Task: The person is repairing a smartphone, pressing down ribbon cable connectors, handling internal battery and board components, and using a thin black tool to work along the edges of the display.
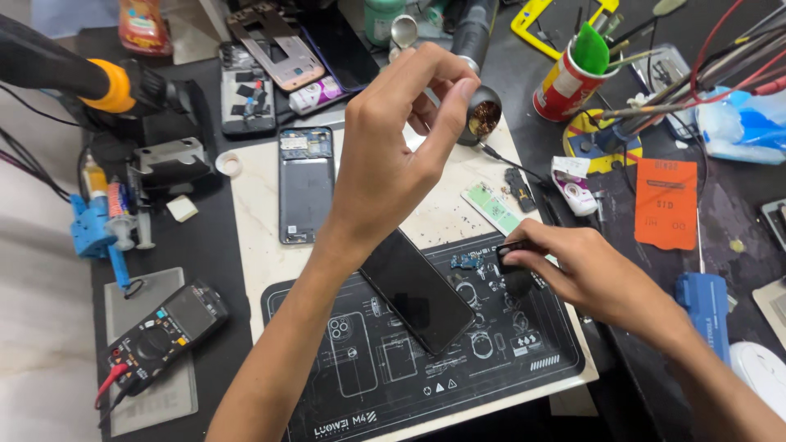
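Left hand: I see my left hand (393, 139) raised above the bench, fingers curled shut around a thin metal tool (432, 96) pinched near the fingertips; most of that tool is hidden behind the fingers.
Tip cleaner: a round pot of brass wool (483, 117) sits just beyond those fingertips, close beside them.
Right hand: my right hand (585, 270) rests low on the work mat (426, 385), thumb and forefinger closed on a small black part (514, 250).
Circuit board: a small blue board (468, 261) lies just left of the right fingertips, apart from them.
Phone: a dark phone (416, 290), screen up, lies tilted on the mat under my left wrist, between both hands.
Open phone back: a grey phone shell (305, 184) lies well left of the left fingers.
Multimeter: the black meter (164, 331) is far left, near nothing I hold.
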